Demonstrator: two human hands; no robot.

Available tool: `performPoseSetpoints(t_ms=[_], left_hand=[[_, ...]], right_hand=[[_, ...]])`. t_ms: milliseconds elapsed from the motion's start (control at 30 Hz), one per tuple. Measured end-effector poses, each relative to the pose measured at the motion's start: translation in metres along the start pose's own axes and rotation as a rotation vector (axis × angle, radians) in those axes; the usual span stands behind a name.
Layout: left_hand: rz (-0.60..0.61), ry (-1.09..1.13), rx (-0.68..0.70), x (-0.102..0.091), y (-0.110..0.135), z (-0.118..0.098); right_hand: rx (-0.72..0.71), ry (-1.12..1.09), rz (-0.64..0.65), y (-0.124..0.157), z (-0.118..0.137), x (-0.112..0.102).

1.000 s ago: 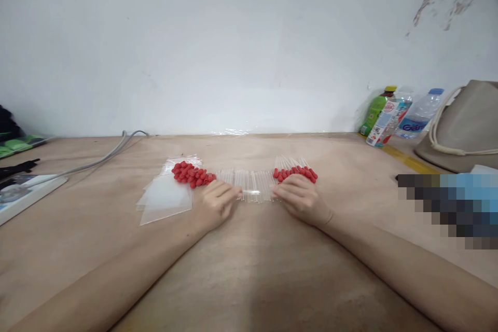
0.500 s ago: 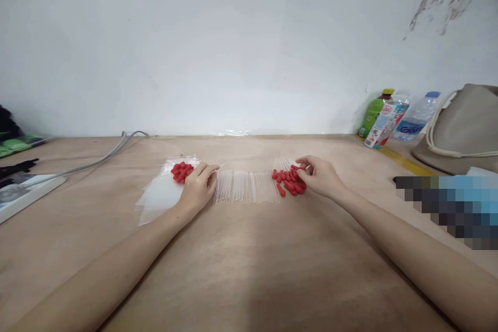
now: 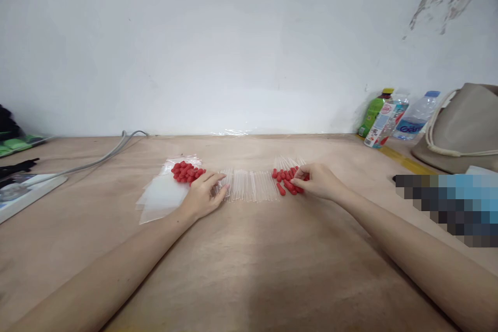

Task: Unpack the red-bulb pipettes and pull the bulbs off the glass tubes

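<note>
My left hand [image 3: 206,194] is over the left end of a row of thin clear tubes [image 3: 249,187], its fingers stretched out and its thumb apart from the index finger. Just behind that hand, a heap of red rubber bulbs [image 3: 184,171] lies on clear plastic bags [image 3: 161,197]. At the row's right end my right hand [image 3: 319,181] is at a second group of red rubber bulbs [image 3: 280,189]. Thumb and index finger are closed round a bulb there, partly hidden by the fingers. Thin clear tips [image 3: 288,162] stick out behind this group.
Bottles [image 3: 389,119] and a grey-brown bag [image 3: 462,124] stand at the back right. A yellow strip [image 3: 406,160] runs along the table beside them. On the left, a grey cable [image 3: 97,160] leads to a white power strip [image 3: 35,197]. The white wall [image 3: 233,52] closes off the back.
My left hand has moved right and nearer to me, its thumb now away from the index finger, and more of the left heap shows. My right hand has shifted slightly left and down among the bulbs.
</note>
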State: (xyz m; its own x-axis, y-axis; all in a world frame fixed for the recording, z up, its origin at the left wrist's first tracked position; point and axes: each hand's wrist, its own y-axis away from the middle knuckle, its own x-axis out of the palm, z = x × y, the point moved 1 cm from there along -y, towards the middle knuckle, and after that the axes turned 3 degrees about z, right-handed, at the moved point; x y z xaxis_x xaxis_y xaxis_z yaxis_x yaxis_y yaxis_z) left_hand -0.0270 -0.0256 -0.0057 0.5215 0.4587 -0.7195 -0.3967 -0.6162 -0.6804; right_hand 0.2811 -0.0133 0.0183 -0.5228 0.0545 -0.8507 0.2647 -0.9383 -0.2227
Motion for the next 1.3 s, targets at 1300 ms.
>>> performPoseSetpoints(t_ms=[1300], left_hand=[[0.305, -0.088, 0.184, -0.016, 0.003, 0.004]], right_hand=[[-0.314, -0.03, -0.122, -0.041, -0.069, 0.024]])
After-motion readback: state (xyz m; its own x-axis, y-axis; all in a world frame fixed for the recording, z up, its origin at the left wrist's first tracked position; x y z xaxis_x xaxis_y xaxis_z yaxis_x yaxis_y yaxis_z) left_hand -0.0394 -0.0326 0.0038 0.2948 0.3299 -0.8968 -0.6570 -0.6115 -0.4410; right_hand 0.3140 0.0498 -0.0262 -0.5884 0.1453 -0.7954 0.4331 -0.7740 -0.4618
